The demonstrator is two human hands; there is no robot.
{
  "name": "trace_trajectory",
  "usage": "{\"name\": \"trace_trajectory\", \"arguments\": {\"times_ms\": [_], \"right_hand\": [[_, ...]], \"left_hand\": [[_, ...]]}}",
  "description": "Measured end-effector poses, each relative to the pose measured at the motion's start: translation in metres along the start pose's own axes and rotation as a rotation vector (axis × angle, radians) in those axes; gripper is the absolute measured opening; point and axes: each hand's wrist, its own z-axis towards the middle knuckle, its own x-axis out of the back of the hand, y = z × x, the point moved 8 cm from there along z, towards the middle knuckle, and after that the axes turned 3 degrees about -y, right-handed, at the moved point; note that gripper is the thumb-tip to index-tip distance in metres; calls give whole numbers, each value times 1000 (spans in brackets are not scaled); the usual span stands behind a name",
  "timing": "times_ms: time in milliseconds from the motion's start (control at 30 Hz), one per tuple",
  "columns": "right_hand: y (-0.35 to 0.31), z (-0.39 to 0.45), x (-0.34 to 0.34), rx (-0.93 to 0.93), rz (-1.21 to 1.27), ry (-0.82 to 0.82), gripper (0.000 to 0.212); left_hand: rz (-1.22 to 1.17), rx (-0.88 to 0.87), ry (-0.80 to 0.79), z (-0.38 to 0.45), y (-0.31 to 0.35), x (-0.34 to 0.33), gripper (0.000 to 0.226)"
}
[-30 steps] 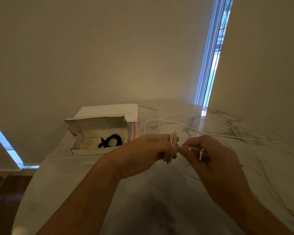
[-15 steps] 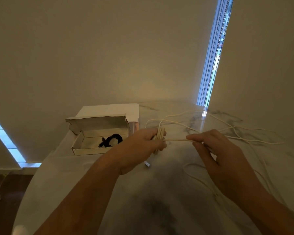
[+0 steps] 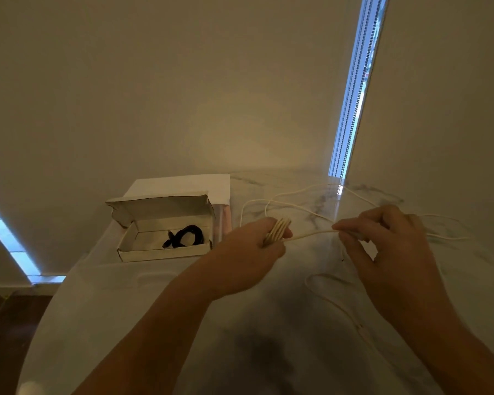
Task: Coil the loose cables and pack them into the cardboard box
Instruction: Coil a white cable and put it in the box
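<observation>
Marble table (image 3: 268,352), left hand (image 3: 251,252) gripping white cable (image 3: 311,234), right hand (image 3: 382,240) pinching it

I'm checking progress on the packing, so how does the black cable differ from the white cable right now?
The black cable lies fully coiled inside the box; the white cable is only partly coiled. The black one is untouched; the white one's bundle is gripped by the left hand, with a strand pinched by the right hand. The white one trails loose over the table.
</observation>
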Motion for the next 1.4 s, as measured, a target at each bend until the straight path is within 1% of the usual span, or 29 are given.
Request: {"name": "trace_trajectory", "arguments": {"times_ms": [100,200,267,367,500,667,767,900,1033,1233,1400], "right_hand": [[0,2,7,-20,62,33,17],[1,1,11,-64,208,49,16],[3,1,10,-108,309,50,17],[7,0,4,-183,434,26,18],[14,-2,-4,-294,601,-4,13],[14,-3,-13,-360,776,-24,10],[15,-5,-23,-424,914,-63,10],[15,-10,-44,-535,1042,-174,11],[13,-14,-54,-580,1058,-263,12],[12,-13,-53,-569,1036,-286,11],[9,-12,-53,-560,1045,-311,15]], "left_hand": [[66,-73,-12,-1,11,-7,18],[28,-125,-18,-2,20,-10,18],[7,-143,-16,-3,24,-11,23],[-41,-138,-16,-2,24,-11,22],[-165,-111,-69,-1,20,-16,23],[-250,-103,-83,1,20,-20,28],[-281,-113,-88,3,20,-21,26],[-298,-108,-92,4,20,-21,20],[-298,-91,-79,6,16,-21,20],[-310,-78,-17,6,14,-19,21],[-350,-66,3,7,14,-20,15]]}}
